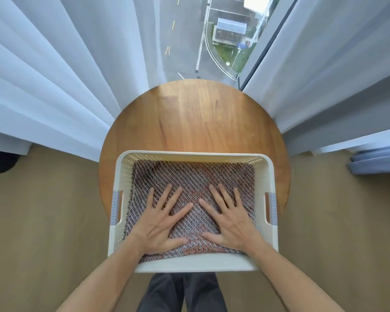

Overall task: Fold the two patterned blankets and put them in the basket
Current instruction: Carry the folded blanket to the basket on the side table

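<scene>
Folded patterned blanket (190, 176) lies inside the white basket (195, 155), filling most of its floor. Your left hand (161, 221) and right hand (229, 218) both lie flat on it, fingers straight and spread, pressing down, gripping nothing. Basket sits on the near edge of the round wooden table (194, 118), white curtains (54, 75) either side.
</scene>
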